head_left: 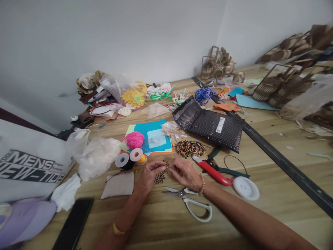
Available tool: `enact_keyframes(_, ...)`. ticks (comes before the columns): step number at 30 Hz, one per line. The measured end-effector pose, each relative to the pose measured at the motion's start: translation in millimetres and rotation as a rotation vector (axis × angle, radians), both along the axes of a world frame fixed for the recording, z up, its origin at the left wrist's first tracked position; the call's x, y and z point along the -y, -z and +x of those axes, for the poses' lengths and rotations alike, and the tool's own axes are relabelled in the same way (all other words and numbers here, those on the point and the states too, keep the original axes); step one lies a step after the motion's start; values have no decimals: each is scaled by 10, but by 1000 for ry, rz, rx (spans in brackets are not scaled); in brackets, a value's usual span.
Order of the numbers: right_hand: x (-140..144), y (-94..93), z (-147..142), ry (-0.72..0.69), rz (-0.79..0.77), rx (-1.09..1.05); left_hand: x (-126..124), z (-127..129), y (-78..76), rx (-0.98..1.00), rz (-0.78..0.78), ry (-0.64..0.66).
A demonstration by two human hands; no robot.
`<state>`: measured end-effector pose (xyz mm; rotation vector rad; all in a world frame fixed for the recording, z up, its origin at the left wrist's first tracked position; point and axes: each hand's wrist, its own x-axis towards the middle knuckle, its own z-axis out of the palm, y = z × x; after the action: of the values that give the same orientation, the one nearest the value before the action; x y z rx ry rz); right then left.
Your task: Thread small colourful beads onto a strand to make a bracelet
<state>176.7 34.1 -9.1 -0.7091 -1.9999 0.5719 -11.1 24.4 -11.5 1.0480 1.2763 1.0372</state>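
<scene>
My left hand point(151, 172) and my right hand point(184, 171) meet at the fingertips over the table, both pinched closed. What lies between the fingers is too small to make out. Under and between them is a small cluster of dark, multicoloured beads point(159, 178), partly covered by my left hand. Scissors point(194, 205) with pale handles lie open just below my right hand, one handle partly under the wrist. Behind my hands a coiled heap of multicoloured bead strands point(189, 148) rests on the wood.
Left of my hands are thread spools point(123, 161), pink yarn point(134, 140) and a pale pouch point(118, 184). A red-handled cutter point(214, 172) and white disc point(246, 188) lie right. Behind sits a black bubble mailer point(210, 125). A phone point(74, 224) lies front left.
</scene>
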Motion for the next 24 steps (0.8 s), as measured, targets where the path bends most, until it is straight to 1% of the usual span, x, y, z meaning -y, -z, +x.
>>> enact_keyframes(6, -12, -1, -7, 12, 24, -38, 3, -20, 52, 47, -19, 43)
enact_keyframes(10, -8, 1, -4, 8, 24, -43, 5, -9, 38, 117, -55, 29)
enact_keyframes(15, -9, 33, 1, 15, 25, -35, -2, 1, 10, 152, -76, 10)
enact_keyframes(19, -13, 40, -5, 18, 17, -34, -8, -12, 17, 152, -98, 16)
enact_keyframes(24, -11, 26, -6, 13, 23, -38, -14, -35, 45, 118, -59, 42)
